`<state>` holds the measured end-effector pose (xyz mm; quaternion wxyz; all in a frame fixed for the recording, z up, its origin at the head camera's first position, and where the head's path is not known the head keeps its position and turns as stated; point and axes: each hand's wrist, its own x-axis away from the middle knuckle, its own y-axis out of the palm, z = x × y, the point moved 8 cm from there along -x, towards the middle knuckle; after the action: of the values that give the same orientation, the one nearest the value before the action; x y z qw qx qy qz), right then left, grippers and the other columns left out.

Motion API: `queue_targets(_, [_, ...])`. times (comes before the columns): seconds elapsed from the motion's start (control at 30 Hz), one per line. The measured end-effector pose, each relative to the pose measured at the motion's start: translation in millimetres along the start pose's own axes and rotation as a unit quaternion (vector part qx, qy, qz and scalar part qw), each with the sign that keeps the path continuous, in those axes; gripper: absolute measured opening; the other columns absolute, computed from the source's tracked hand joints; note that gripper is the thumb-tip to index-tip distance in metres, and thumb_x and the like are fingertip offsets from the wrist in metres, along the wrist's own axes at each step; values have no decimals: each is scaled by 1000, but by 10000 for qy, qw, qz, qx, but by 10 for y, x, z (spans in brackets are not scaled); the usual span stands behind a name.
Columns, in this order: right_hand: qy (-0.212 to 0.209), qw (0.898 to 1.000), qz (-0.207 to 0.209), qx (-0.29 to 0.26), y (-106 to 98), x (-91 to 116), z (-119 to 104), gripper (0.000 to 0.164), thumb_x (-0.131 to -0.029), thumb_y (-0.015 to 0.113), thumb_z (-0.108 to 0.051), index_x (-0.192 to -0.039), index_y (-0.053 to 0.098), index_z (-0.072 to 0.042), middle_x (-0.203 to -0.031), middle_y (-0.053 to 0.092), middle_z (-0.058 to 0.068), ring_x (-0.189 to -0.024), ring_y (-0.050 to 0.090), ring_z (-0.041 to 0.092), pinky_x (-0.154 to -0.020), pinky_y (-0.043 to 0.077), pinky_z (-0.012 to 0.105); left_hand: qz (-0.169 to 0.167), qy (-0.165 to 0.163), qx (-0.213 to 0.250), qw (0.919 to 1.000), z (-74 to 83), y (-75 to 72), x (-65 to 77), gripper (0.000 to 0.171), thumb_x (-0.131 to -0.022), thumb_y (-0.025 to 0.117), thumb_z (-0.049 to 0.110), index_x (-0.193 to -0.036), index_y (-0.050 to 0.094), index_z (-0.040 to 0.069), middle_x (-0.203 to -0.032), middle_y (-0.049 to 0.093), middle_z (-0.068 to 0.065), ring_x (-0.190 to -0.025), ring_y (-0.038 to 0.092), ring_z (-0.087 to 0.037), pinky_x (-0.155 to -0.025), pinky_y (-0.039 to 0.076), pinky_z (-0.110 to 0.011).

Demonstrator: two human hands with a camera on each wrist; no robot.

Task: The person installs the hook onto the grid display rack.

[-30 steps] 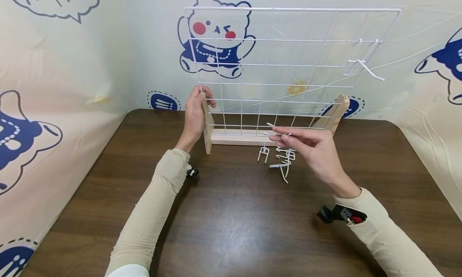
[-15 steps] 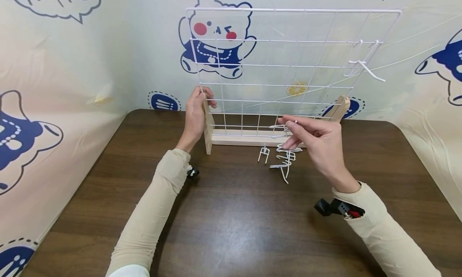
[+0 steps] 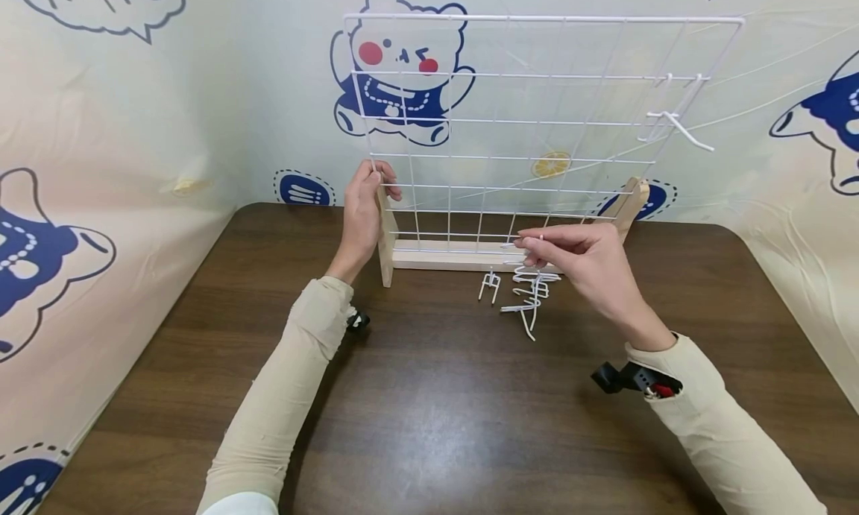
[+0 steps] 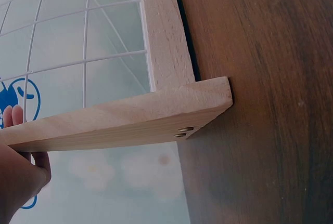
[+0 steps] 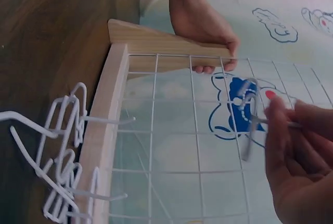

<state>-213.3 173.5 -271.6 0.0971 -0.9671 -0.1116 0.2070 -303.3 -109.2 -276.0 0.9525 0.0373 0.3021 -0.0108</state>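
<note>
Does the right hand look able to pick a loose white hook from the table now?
Probably yes: the right hand is close to the loose hooks, and the rack stands behind them, leaving the way free. But this hand pinches another hook, which may need to be put down first.

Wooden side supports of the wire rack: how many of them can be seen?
2: the left support, held near its top by the left hand, and the right support at the other end, partly behind the right hand.
</note>
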Motion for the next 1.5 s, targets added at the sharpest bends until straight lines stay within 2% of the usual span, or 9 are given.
queue_targets(0.13, [366, 9982, -464, -34, 50, 17, 102, 23, -94, 67, -6, -114, 72, 3, -104, 74, 18, -88, 74, 25, -82, 57, 30, -6, 18, 3, 10000, 0, 5, 2, 29, -100, 28, 4, -98, 48, -17, -92, 54, -7, -82, 55, -38, -78, 52, -40])
queue_targets(0.27, [314, 9974, -602, -236, 77, 33, 113, 23, -95, 64, -4, -115, 70, 7, -103, 73, 22, -86, 74, 26, -81, 57, 34, -22, 20, -20, 10000, 3, 11, 3, 30, -101, 27, 5, -100, 46, -19, -91, 54, -9, -81, 57, -26, -78, 51, -41])
queue_targets(0.43, [-60, 9984, -468, -313, 78, 48, 44, 21, -95, 64, -1, -112, 72, 6, -99, 73, 22, -78, 75, 27, -77, 58, 33, -7, 1, -17, 10000, -9, 4, 2, 29, -101, 28, 6, -98, 48, -15, -93, 53, -13, -81, 57, -23, -78, 51, -40])
queue_targets(0.53, [-208, 9985, -324, -394, 78, 63, -16, 19, -94, 65, 0, -110, 74, 4, -97, 73, 23, -74, 74, 27, -74, 59, 33, -2, -7, -17, 10000, -17, 2, 3, 29, -101, 28, 6, -98, 49, -15, -93, 54, -8, -82, 57, -28, -79, 52, -40])
queue_targets(0.67, [-466, 9971, -177, -575, 88, 80, -126, 18, -93, 64, 4, -108, 74, 5, -86, 73, 23, -68, 71, 29, -70, 59, 33, -21, 33, -54, 10000, -11, 3, 3, 31, -101, 27, 5, -100, 47, -18, -92, 54, -9, -83, 55, -37, -79, 52, -42])
queue_targets(0.87, [-911, 9922, 63, -851, 84, 79, -303, 18, -91, 63, 11, -105, 73, 10, -86, 73, 23, -65, 69, 31, -68, 59, 33, -22, 37, -92, 9999, -9, 1, 4, 31, -101, 27, 6, -100, 47, -18, -92, 54, -5, -86, 52, -46, -80, 52, -41])
queue_targets(1.13, [-1202, 9893, 234, -795, 62, 37, -466, 18, -89, 62, 14, -103, 73, 11, -90, 72, 25, -73, 72, 29, -75, 59, 35, -18, 62, -97, 9999, -12, -5, 2, 30, -101, 28, 6, -100, 48, -17, -93, 55, -4, -82, 58, -21, -80, 52, -43])
queue_targets(1.27, [-1295, 9885, 236, -745, 54, -8, -538, 19, -89, 63, 13, -106, 72, 10, -93, 73, 25, -78, 73, 31, -80, 58, 38, -5, 62, -78, 9999, -13, -10, 4, 30, -101, 28, 6, -100, 48, -16, -94, 55, -6, -82, 58, -26, -80, 52, -43])
queue_targets(1.5, [-1281, 9856, 293, -1067, 10, -125, -645, 20, -88, 63, 14, -108, 69, 15, -101, 71, 28, -88, 73, 33, -84, 57, 40, 8, 19, -39, 10000, -10, -5, 10, 31, -101, 28, 6, -100, 47, -18, -95, 55, -8, -82, 58, -26, -80, 52, -45])
